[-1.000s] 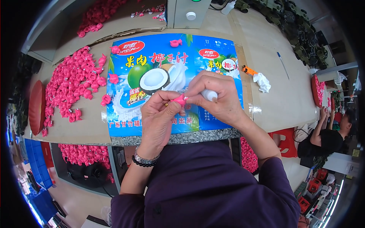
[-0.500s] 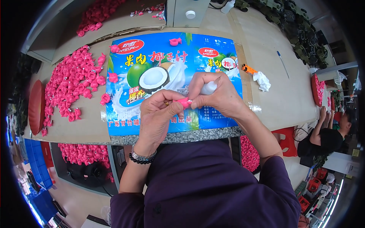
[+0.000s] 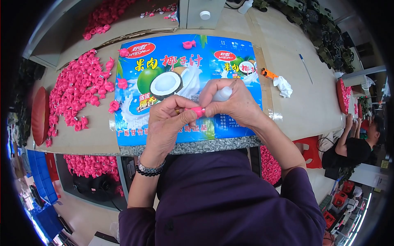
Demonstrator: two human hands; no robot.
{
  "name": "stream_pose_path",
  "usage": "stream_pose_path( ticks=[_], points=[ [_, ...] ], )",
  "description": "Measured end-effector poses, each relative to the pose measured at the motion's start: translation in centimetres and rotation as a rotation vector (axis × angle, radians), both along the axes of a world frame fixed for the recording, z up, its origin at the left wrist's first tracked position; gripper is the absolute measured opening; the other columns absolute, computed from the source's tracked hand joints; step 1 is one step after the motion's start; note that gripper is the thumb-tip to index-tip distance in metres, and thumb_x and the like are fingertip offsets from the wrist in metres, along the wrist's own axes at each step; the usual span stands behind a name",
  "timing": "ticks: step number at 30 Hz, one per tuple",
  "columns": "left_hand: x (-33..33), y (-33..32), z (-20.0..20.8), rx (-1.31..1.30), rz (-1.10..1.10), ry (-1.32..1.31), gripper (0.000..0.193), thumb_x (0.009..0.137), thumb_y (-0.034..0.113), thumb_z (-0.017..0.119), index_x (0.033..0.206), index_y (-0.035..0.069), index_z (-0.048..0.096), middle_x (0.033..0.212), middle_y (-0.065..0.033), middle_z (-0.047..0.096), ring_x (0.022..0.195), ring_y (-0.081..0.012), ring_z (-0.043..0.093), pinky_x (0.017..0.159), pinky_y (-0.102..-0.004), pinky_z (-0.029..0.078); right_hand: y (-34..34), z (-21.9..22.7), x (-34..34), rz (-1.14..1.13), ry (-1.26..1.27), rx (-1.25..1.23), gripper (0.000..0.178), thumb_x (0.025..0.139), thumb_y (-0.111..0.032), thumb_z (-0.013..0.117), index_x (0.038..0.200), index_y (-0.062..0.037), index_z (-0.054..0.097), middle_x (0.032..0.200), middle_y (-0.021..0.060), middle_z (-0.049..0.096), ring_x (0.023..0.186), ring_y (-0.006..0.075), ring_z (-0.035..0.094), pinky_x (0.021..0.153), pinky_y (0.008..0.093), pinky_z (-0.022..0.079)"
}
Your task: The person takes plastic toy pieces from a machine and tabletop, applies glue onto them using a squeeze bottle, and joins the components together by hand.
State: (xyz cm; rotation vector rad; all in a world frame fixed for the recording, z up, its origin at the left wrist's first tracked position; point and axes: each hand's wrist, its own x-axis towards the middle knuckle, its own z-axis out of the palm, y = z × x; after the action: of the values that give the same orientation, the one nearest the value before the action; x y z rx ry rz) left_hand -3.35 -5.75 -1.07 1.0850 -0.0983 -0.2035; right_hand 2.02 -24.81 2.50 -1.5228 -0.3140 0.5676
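A small pink plastic figure piece (image 3: 197, 111) is pinched between the thumb and fingers of my left hand (image 3: 167, 117), over a blue printed cardboard sheet (image 3: 135, 88). My right hand (image 3: 237, 107) keeps a small white squeeze bottle (image 3: 222, 94) with a thin tip tucked in its fingers. Its thumb and fingertip close on the right end of the same piece, and a small whitish bit shows there. My fingers hide most of the piece. Several loose pink pieces lie on the sheet, one of them (image 3: 189, 44) near its far edge.
A heap of pink pieces (image 3: 78, 88) covers the table at left, beside a red tray (image 3: 40, 115). An orange tube (image 3: 269, 74), crumpled white tissue (image 3: 283, 86) and a pen (image 3: 305, 69) lie at right. Dark green toy vehicles (image 3: 314, 30) stand far right. Another person (image 3: 356, 141) sits beyond.
Both hands stay joined at the pink piece. My left hand and wrist have shifted slightly to the left, and the bottle in my right hand has tilted a little.
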Motion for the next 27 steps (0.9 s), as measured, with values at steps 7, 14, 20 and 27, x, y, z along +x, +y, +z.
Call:
stream_pose_path(
  ticks=[7,14,20,27],
  points=[
    [0.2,-0.3,0.1,0.029,-0.003,0.008,0.014,0.084,0.006,0.071,0.094,-0.003,0.066,0.084,-0.0088,0.068,0.067,-0.0092,0.062,0.057,-0.0209,0.05,0.0,0.1,0.0,0.006,-0.041,0.017,0.019,0.064,0.004,0.079,0.074,-0.0032,0.065,0.082,0.0046,0.064,0.078,0.0125,0.06,0.074,0.0267,0.048],
    [0.0,-1.4,-0.7,-0.091,0.115,-0.024,0.014,0.082,0.002,0.071,0.093,-0.004,0.065,0.087,-0.0105,0.067,0.068,-0.0104,0.061,0.059,-0.0226,0.05,0.3,-0.6,-0.7,-0.079,-0.139,0.043,0.019,0.067,0.004,0.078,0.07,-0.0033,0.061,0.078,0.0039,0.062,0.079,0.0136,0.059,0.073,0.0274,0.047],
    [-0.2,-2.3,-1.2,-0.133,0.218,-0.025,0.011,0.083,0.001,0.069,0.093,-0.004,0.065,0.087,-0.0101,0.067,0.069,-0.0101,0.06,0.06,-0.0228,0.049,0.6,-1.6,-0.7,-0.105,-0.455,0.058,0.018,0.068,0.006,0.076,0.071,-0.0028,0.06,0.078,0.0052,0.062,0.078,0.0169,0.06,0.069,0.0285,0.047],
    [-0.2,-2.1,-1.3,-0.137,0.232,-0.051,0.009,0.084,0.002,0.069,0.09,-0.003,0.065,0.086,-0.0092,0.067,0.068,-0.0091,0.06,0.06,-0.0222,0.048,0.9,-1.5,-1.0,-0.113,-0.677,-0.062,0.018,0.067,0.006,0.075,0.075,-0.0028,0.061,0.078,0.0069,0.063,0.075,0.0184,0.062,0.065,0.0304,0.049]
  ],
)
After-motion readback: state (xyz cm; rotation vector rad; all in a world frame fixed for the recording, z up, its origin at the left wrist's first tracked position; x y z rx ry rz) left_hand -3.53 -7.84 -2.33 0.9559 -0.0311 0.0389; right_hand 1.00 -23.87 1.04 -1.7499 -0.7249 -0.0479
